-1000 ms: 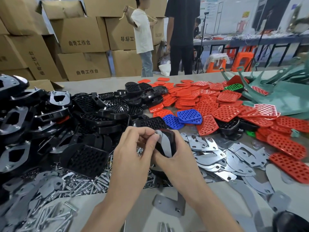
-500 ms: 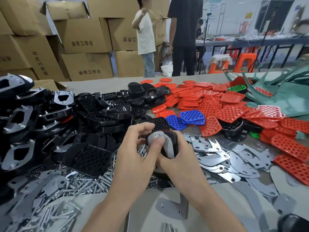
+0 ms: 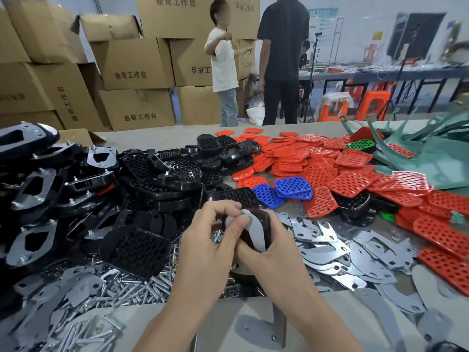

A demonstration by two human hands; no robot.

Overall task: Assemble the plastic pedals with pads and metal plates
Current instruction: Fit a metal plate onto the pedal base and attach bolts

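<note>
A black plastic pedal (image 3: 264, 224) stands on edge in front of me, with a grey metal plate (image 3: 255, 228) lying against its face. My right hand (image 3: 274, 265) grips the pedal from below and behind. My left hand (image 3: 210, 240) pinches the top of the plate, thumb pressed on it. Loose metal plates (image 3: 330, 247) lie to the right, red pads (image 3: 350, 184) and two blue pads (image 3: 291, 188) beyond them. Empty black pedals (image 3: 162, 179) are heaped at the left centre. Bolts (image 3: 142, 288) lie scattered under my left hand.
Assembled black pedals with plates (image 3: 30, 189) are stacked at the far left. Green plastic parts (image 3: 431, 148) lie at the back right. A metal bracket (image 3: 261, 326) sits at the table's near edge. Two people (image 3: 279, 59) stand beyond the table by cardboard boxes (image 3: 134, 69).
My left thumb and fingers have shifted along the top of the plate while the right hand keeps hold of the pedal. The view has tilted slightly upward.
</note>
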